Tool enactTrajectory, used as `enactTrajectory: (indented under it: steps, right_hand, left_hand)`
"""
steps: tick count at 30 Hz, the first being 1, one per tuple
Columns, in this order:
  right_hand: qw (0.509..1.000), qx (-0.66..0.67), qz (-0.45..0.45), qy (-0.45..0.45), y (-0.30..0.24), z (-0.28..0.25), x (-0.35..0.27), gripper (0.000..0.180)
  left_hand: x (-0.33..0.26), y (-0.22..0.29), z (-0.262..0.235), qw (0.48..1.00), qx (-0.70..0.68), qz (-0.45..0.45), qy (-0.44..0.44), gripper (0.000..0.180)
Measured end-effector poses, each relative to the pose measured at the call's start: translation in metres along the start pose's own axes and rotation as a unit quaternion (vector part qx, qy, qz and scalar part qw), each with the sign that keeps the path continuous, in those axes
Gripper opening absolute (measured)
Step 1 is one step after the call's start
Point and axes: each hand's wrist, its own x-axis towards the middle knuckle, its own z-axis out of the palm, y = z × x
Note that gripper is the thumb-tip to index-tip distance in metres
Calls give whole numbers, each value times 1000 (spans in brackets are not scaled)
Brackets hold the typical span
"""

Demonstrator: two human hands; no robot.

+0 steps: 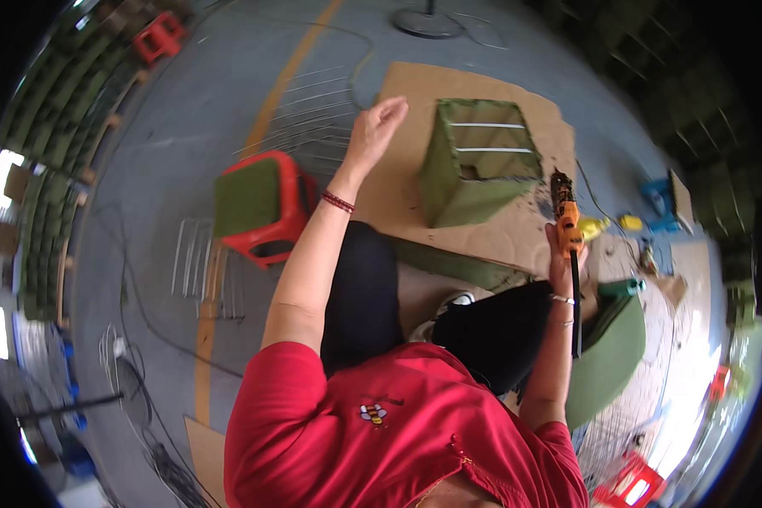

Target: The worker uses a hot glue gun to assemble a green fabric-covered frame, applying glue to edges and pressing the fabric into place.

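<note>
My right hand is wrapped around an orange hot glue gun. The gun's nozzle end is dark and crusted and points away from me; a black rod or cord trails back along my forearm. Left of the gun, a green box stands on a brown cardboard sheet, with two white bars across its open top. My left hand is raised over the cardboard's left edge, apart from the box. Its fingers are curled together, and I cannot see whether anything is between them.
A red stool with a green top stands left of my knee, near wire racks on the floor. Green material lies by my right arm. Stacked green pieces line the left side. Cables cross the floor.
</note>
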Motion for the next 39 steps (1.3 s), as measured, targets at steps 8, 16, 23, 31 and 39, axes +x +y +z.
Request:
enactTrajectory:
  steps: [8,16,23,31,39]
  right_hand:
    - [932,-328,-151,19,87,69,72,57]
    - [907,-409,-77,-69,90,67,55,75]
    - [910,-393,-24,-127,72,15,5,56]
    - [949,-23,-272,-157,-136,44,-79,13]
    - [769,-49,-528,-357,-295,249,-90,31]
  left_hand:
    - [-135,-79,-167,845,500,-88,170,33]
    - [-184,-129,-201,781,565,-202,175,46]
    - [-167,-157,-207,771,603,-142,149,19]
    - [-200,-188,-326,873,-155,-348,306,42]
    - [-211,-189,-283,891,-282,-230,273,40]
